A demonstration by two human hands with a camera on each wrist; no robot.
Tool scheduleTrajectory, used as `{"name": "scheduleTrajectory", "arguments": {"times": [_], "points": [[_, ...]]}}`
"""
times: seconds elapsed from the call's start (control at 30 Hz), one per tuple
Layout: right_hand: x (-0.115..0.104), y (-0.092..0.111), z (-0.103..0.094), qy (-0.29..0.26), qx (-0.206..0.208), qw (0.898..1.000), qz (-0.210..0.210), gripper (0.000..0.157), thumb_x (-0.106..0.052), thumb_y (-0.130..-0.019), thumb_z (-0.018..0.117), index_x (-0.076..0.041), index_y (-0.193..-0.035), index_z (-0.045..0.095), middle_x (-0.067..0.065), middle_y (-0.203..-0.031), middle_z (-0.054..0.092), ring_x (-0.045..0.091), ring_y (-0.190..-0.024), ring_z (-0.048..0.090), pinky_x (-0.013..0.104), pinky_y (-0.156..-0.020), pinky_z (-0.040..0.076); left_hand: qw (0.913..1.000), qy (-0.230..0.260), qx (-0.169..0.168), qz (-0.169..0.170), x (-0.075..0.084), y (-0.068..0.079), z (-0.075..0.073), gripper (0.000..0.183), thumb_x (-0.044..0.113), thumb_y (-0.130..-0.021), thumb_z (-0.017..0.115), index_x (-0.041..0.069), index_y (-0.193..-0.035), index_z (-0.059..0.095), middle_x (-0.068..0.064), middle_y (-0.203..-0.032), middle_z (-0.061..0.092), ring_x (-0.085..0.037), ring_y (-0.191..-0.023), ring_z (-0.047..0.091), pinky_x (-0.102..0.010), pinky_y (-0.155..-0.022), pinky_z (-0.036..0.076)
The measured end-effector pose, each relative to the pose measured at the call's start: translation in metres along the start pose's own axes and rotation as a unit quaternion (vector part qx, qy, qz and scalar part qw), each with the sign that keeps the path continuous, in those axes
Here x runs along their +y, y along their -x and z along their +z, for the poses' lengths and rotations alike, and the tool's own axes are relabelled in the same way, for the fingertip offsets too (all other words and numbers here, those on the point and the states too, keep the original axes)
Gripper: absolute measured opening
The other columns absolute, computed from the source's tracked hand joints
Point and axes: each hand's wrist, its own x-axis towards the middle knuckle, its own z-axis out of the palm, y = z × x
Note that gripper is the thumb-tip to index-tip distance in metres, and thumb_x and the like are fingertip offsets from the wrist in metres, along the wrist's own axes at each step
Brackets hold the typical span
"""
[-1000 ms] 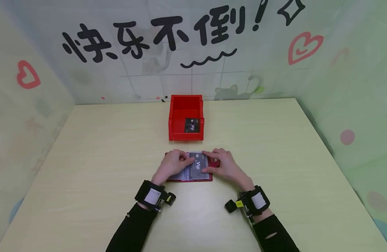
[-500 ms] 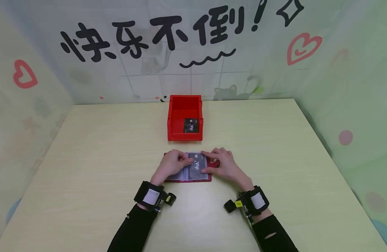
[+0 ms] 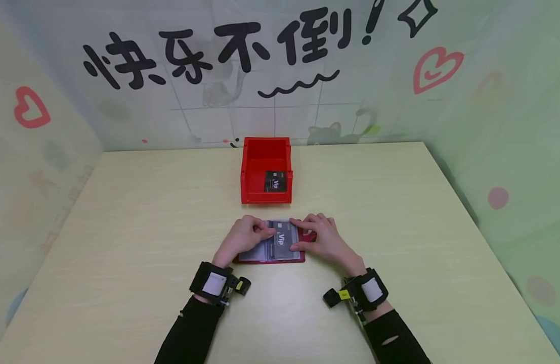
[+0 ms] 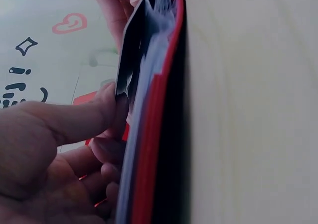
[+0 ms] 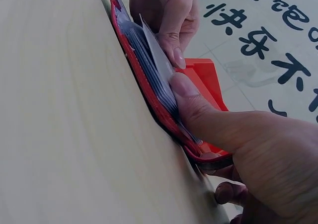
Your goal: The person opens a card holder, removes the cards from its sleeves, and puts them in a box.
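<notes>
A card holder (image 3: 252, 256) with a red cover and clear sleeves lies spread out on the table. Over its right half is a dark "Vip" card (image 3: 281, 239). My left hand (image 3: 244, 234) pinches the card's left edge (image 4: 121, 80) between thumb and fingers; in the left wrist view that edge stands raised above the sleeves. My right hand (image 3: 320, 236) grips the holder's right side. Its thumb (image 5: 185, 87) presses on top of the card and sleeves, while other fingers curl beneath the red cover (image 5: 149, 97). How deep the card sits in a sleeve is hidden.
Behind the holder stands an open red bin (image 3: 266, 197) with another black "Vip" card (image 3: 275, 181) in it. The pale wooden table (image 3: 147, 202) meets printed cloth walls (image 3: 243, 116) at the back and both sides.
My left hand has shifted slightly left, and the card's left edge has moved a little with it. The right hand keeps its hold. The head view has drifted slightly.
</notes>
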Motion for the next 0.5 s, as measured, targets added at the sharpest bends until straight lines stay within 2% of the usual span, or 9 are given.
{"name": "scheduleTrajectory", "arguments": {"times": [0.17,0.37,0.5], "points": [[-0.0023,0.0012,-0.0016,0.001,0.003,1.0,-0.001,0.068,-0.036,-0.08,0.084,-0.021,-0.141,0.06,0.007,-0.113,0.063,0.027,-0.114,0.048,0.045,-0.097,0.032,0.9999,0.01,0.001,-0.001,-0.0028,0.0007,-0.0017,0.023,0.029,-0.094,0.071,0.007,-0.089,0.075,-0.006,-0.073,0.057,-0.018,-0.073,0.052,-0.026,-0.062,0.036],[-0.0027,0.0013,-0.0019,0.003,0.003,1.0,-0.003,0.067,-0.036,-0.08,0.084,-0.02,-0.141,0.06,0.007,-0.113,0.063,0.026,-0.114,0.048,0.044,-0.096,0.031,0.9998,0.004,0.017,0.01,-0.0001,0.0017,0.0038,0.035,0.038,-0.09,0.074,0.009,-0.074,0.064,-0.004,-0.06,0.052,-0.017,-0.062,0.052,-0.025,-0.057,0.033],[-0.0025,0.0003,-0.0008,0.004,-0.002,1.0,-0.001,0.067,-0.037,-0.081,0.083,-0.021,-0.141,0.06,0.007,-0.115,0.063,0.026,-0.115,0.047,0.045,-0.097,0.032,0.9997,0.004,0.02,0.012,-0.0014,0.0011,0.0034,0.033,0.035,-0.089,0.076,0.011,-0.073,0.06,-0.002,-0.058,0.05,-0.016,-0.062,0.051,-0.025,-0.057,0.033]]}}
